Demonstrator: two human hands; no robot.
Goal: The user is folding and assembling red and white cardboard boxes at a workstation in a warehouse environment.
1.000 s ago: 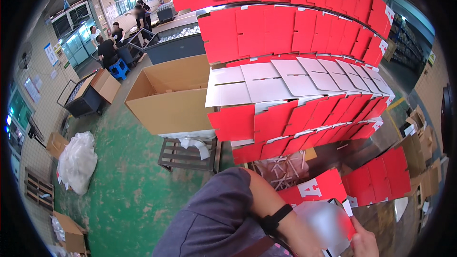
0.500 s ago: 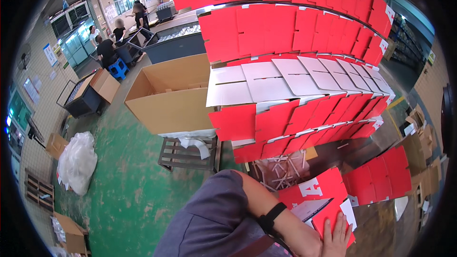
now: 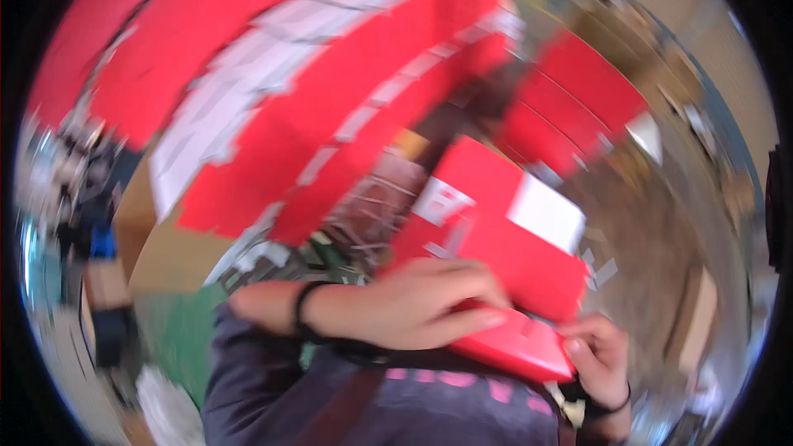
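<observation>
A red cardboard box (image 3: 529, 260) with a white panel and a white printed patch lies in front of my body, part of it folded up. My left hand (image 3: 434, 301), a black band on its wrist, reaches across from the left with curled fingers on the near red part. At the right end of that part, my right hand (image 3: 599, 355) pinches the edge between thumb and fingers. Motion blur softens the details, and the underside of the box is hidden.
Rows of red and white box blanks (image 3: 347, 91) stand stacked ahead to the left. More red blanks (image 3: 570, 103) lean at the far right beside brown cartons (image 3: 611, 25). A large open carton (image 3: 178, 256) stands left, near a white plastic bag (image 3: 169, 405).
My view has swung to the right and down, so the stacks now appear turned and further left. My right hand has come into view at the box's edge; both hands are now on it.
</observation>
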